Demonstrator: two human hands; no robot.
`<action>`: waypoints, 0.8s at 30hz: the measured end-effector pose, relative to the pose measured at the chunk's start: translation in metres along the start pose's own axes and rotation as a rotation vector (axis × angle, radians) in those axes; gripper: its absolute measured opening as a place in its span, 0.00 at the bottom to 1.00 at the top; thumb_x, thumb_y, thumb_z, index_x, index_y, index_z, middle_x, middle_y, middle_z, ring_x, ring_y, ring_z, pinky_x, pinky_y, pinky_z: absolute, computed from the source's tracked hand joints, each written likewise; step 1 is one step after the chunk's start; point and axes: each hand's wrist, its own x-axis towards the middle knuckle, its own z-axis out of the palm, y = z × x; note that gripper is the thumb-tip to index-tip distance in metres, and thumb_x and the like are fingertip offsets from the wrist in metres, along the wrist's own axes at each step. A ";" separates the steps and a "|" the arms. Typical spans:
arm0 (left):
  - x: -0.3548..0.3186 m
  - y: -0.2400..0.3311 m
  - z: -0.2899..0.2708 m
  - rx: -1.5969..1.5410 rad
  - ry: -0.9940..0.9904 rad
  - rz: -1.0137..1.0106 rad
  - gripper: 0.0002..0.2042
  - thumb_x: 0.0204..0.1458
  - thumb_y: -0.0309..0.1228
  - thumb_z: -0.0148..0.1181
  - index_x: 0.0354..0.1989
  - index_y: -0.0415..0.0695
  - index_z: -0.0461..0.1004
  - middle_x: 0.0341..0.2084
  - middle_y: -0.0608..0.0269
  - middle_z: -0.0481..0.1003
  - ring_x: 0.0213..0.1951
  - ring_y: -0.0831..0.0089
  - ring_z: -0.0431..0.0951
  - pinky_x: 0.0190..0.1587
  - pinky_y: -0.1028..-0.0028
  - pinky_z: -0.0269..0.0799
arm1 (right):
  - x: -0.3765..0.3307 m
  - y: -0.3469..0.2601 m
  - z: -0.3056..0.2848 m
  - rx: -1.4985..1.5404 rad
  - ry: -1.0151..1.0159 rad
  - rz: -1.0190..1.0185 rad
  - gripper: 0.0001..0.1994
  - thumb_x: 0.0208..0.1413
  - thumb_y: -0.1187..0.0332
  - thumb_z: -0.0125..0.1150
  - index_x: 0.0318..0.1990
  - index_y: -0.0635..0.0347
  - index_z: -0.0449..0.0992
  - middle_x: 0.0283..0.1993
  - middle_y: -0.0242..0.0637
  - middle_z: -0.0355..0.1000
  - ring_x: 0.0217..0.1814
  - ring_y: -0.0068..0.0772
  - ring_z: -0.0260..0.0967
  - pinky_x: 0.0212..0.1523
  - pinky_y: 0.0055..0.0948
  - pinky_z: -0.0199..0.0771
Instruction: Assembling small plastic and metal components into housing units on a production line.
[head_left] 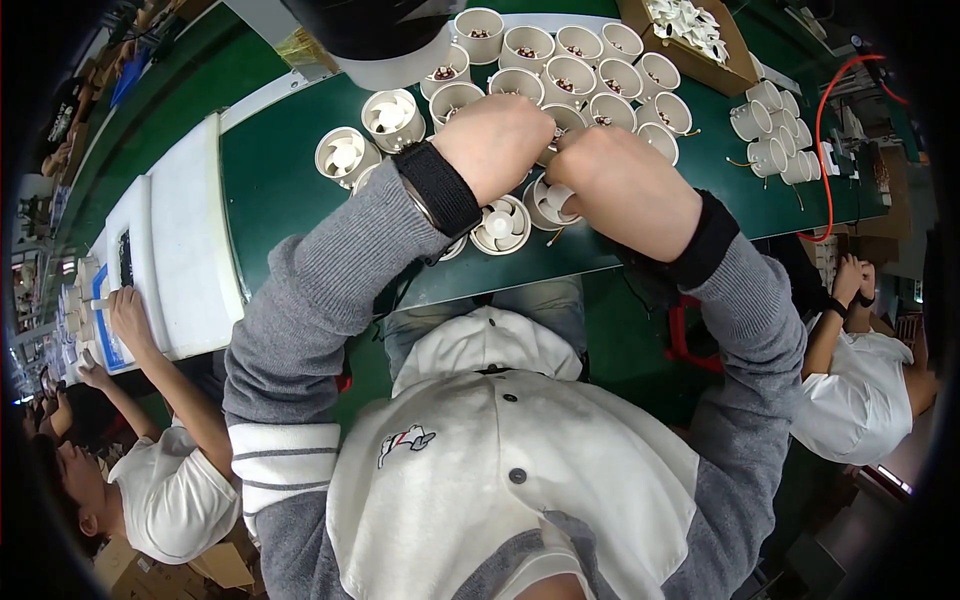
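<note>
Both my hands are close together over a group of white fan housings on the green table. My left hand [497, 143] is curled, knuckles up, over a white round housing [566, 120]. My right hand [628, 195] is curled beside it, above a housing with a white fan wheel [550, 204]. The fingertips of both are turned away, so what they hold is hidden. Next to them, near the table edge, sits another housing with a fan wheel [500, 226]. Further left stand more housings with a fan wheel [343, 153] inside. Black bands circle both wrists.
Several open housings [570, 77] with small coppery parts inside fill the far middle. A cardboard box [715, 62] of white pieces stands far right, near stacked housings [768, 155] and a red cable [822, 130]. A dark cylinder [385, 40] hangs overhead. Co-workers sit left and right.
</note>
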 end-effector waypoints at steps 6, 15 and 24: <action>-0.008 -0.007 0.014 -0.014 0.221 0.051 0.05 0.42 0.24 0.55 0.22 0.40 0.77 0.22 0.52 0.76 0.30 0.59 0.79 0.34 0.65 0.76 | 0.000 0.000 0.012 0.080 -0.089 0.091 0.05 0.39 0.74 0.63 0.20 0.64 0.74 0.26 0.47 0.70 0.30 0.48 0.72 0.32 0.40 0.72; -0.010 0.000 0.010 -0.071 0.170 0.025 0.03 0.40 0.23 0.54 0.21 0.39 0.75 0.22 0.52 0.74 0.30 0.58 0.78 0.35 0.64 0.75 | -0.013 -0.010 0.012 0.007 0.026 0.072 0.04 0.45 0.74 0.60 0.23 0.63 0.75 0.26 0.43 0.70 0.31 0.45 0.71 0.33 0.39 0.71; -0.009 0.018 -0.025 -0.103 0.220 0.105 0.03 0.38 0.22 0.55 0.20 0.38 0.74 0.21 0.50 0.73 0.29 0.56 0.76 0.34 0.63 0.74 | -0.056 0.094 -0.082 0.267 0.083 0.261 0.09 0.52 0.70 0.61 0.38 0.67 0.78 0.29 0.44 0.74 0.29 0.38 0.73 0.32 0.32 0.71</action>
